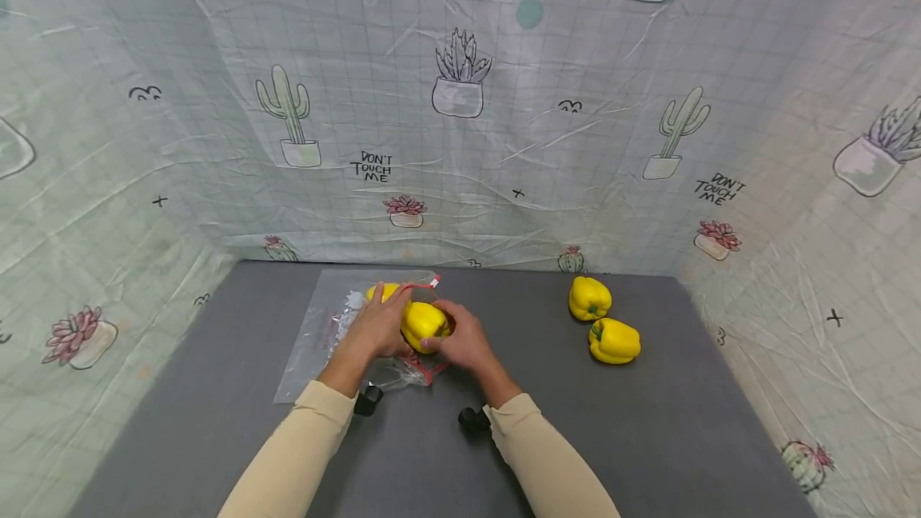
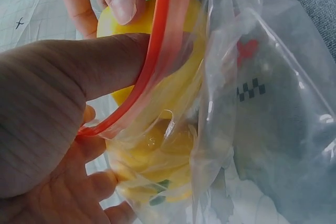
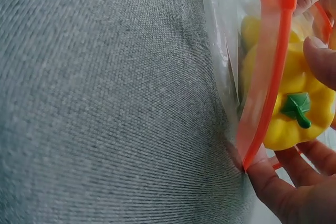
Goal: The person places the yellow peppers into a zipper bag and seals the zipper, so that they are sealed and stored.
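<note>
A clear zip bag [image 1: 324, 334] with a red seal strip [image 2: 157, 51] lies at the back left of the grey table [image 1: 647, 438]. My left hand [image 1: 381, 318] pinches the bag's rim and holds the mouth apart, thumb [image 2: 68, 87] against the strip. My right hand [image 1: 449, 330] grips a yellow pepper [image 1: 424, 324] at the mouth, partly inside; its green stem [image 3: 296, 107] faces the right wrist camera. Deeper in the bag lies another yellow pepper [image 1: 384, 292], also seen through the plastic [image 2: 152, 171].
Two more yellow peppers [image 1: 590, 298] [image 1: 615, 340] lie loose on the table at the right. A cactus-print cloth [image 1: 460, 102] walls the table at the back and on both sides.
</note>
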Demonstrator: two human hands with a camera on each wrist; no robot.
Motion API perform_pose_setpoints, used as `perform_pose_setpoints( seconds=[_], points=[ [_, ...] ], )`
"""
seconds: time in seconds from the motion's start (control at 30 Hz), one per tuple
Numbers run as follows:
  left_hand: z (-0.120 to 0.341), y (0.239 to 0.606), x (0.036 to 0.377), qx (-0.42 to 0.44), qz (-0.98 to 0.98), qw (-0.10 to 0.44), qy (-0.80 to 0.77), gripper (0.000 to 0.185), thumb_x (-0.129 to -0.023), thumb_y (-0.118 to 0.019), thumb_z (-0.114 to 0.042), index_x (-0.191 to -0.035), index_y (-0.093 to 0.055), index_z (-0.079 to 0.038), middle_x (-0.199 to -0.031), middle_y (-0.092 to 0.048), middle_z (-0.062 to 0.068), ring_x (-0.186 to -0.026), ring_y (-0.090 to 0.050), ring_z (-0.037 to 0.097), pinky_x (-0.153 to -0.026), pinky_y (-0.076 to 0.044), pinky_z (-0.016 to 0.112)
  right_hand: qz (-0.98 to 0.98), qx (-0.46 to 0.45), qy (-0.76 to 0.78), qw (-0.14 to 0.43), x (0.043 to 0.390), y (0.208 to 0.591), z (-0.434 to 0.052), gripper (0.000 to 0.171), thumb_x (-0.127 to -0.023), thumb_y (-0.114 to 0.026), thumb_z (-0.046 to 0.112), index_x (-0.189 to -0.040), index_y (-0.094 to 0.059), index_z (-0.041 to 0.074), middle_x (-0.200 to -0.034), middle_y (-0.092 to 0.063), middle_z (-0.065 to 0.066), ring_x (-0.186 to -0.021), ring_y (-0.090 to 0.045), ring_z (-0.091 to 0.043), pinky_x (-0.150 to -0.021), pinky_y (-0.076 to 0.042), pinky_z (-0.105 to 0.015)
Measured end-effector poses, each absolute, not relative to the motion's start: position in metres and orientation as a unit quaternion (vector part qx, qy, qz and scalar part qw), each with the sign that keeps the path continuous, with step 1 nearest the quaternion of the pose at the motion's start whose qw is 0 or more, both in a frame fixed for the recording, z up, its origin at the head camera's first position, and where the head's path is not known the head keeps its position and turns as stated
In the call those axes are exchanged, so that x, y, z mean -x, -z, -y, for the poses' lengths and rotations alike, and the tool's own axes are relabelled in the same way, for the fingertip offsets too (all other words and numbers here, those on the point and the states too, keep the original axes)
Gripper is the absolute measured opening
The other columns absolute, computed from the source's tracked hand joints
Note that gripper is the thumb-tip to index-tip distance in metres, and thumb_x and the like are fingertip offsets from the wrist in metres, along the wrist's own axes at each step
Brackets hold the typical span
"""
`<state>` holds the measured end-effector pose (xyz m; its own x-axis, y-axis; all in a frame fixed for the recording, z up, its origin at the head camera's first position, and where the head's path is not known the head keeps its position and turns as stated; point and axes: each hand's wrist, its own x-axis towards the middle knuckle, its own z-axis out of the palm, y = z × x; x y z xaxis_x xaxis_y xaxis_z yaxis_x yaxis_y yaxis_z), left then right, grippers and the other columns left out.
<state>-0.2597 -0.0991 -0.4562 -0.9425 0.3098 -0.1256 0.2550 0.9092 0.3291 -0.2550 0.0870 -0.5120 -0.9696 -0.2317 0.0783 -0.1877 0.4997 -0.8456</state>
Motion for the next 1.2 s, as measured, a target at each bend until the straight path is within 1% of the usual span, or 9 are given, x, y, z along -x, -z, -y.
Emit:
perform_pose_setpoints(
  seconds=[0.13,0.3,0.4,0.57,0.67,0.83,0.93,1.1,1.2],
  points=[
    [0.099,0.456,0.260,-0.145,-0.973,0.089,-0.157,0.114,-0.072,-0.096,-0.024,-0.163,-0.030,-0.003,-0.171,-0.031,0.016,-0.159,-0.014,0.054,-0.122,-0.025,0.072,-0.868,0.109,0.484,0.019,0.257,0.513,-0.083,0.065,-0.086,-0.087,0.027,-0.143,-0.061,0.013,-0.132,-0.067,-0.013,-0.108,-0.065,-0.030,-0.097,-0.056,-0.048],
    [0.099,0.456,0.260,-0.143,-0.972,0.089,-0.160,0.116,-0.070,-0.097,-0.024,-0.163,-0.030,-0.003,-0.170,-0.033,0.016,-0.159,-0.015,0.053,-0.123,-0.023,0.072,-0.878,0.071,0.473,0.014,0.258,0.512,-0.074,0.072,-0.084,-0.089,0.032,-0.141,-0.053,0.006,-0.138,-0.068,-0.018,-0.116,-0.067,-0.035,-0.101,-0.055,-0.050],
    [0.099,0.458,0.261,-0.143,-0.972,0.091,-0.165,0.117,-0.070,-0.096,-0.024,-0.163,-0.029,-0.004,-0.170,-0.033,0.016,-0.159,-0.015,0.052,-0.125,-0.021,0.071,-0.880,0.049,0.473,0.008,0.258,0.512,-0.071,0.065,-0.083,-0.089,0.034,-0.126,-0.049,0.006,-0.124,-0.071,-0.021,-0.105,-0.067,-0.034,-0.091,-0.056,-0.046],
    [0.099,0.459,0.262,-0.144,-0.971,0.092,-0.169,0.116,-0.070,-0.096,-0.023,-0.163,-0.030,-0.003,-0.170,-0.034,0.016,-0.159,-0.015,0.052,-0.125,-0.022,0.070,-0.877,0.037,0.478,-0.001,0.259,0.514,-0.071,0.057,-0.083,-0.089,0.033,-0.111,-0.046,0.009,-0.094,-0.063,-0.014,-0.081,-0.059,-0.024,-0.072,-0.048,-0.034],
    [0.099,0.459,0.262,-0.143,-0.971,0.093,-0.168,0.114,-0.070,-0.096,-0.022,-0.162,-0.031,-0.003,-0.169,-0.035,0.016,-0.159,-0.016,0.052,-0.125,-0.023,0.070,-0.878,0.038,0.477,-0.008,0.260,0.516,-0.072,0.055,-0.083,-0.089,0.034,-0.106,-0.046,0.009,-0.089,-0.058,-0.010,-0.076,-0.054,-0.020,-0.068,-0.044,-0.030],
    [0.100,0.458,0.263,-0.141,-0.972,0.092,-0.166,0.109,-0.071,-0.095,-0.020,-0.161,-0.034,-0.003,-0.168,-0.038,0.016,-0.159,-0.017,0.051,-0.124,-0.024,0.071,-0.879,0.043,0.474,-0.026,0.262,0.519,-0.072,0.050,-0.083,-0.090,0.033,-0.098,-0.050,0.007,-0.089,-0.055,-0.009,-0.076,-0.050,-0.017,-0.070,-0.042,-0.029],
    [0.100,0.459,0.263,-0.142,-0.972,0.091,-0.164,0.108,-0.071,-0.095,-0.020,-0.160,-0.035,-0.003,-0.168,-0.038,0.016,-0.159,-0.018,0.052,-0.124,-0.024,0.071,-0.879,0.041,0.475,-0.036,0.263,0.519,-0.072,0.047,-0.083,-0.089,0.032,-0.098,-0.053,0.005,-0.091,-0.056,-0.010,-0.078,-0.051,-0.018,-0.071,-0.043,-0.030],
    [0.100,0.459,0.264,-0.148,-0.971,0.090,-0.165,0.110,-0.071,-0.095,-0.020,-0.161,-0.035,-0.003,-0.169,-0.035,0.015,-0.159,-0.017,0.052,-0.124,-0.025,0.070,-0.878,0.027,0.476,-0.043,0.263,0.520,-0.070,0.044,-0.085,-0.087,0.032,-0.106,-0.059,0.006,-0.100,-0.060,-0.013,-0.086,-0.057,-0.021,-0.077,-0.050,-0.035],
    [0.101,0.458,0.264,-0.150,-0.971,0.090,-0.164,0.111,-0.071,-0.095,-0.019,-0.161,-0.034,-0.003,-0.170,-0.034,0.015,-0.159,-0.017,0.053,-0.124,-0.025,0.069,-0.879,0.021,0.476,-0.037,0.263,0.520,-0.069,0.041,-0.087,-0.085,0.032,-0.112,-0.063,0.007,-0.102,-0.061,-0.014,-0.087,-0.056,-0.022,-0.075,-0.049,-0.035]
  ],
)
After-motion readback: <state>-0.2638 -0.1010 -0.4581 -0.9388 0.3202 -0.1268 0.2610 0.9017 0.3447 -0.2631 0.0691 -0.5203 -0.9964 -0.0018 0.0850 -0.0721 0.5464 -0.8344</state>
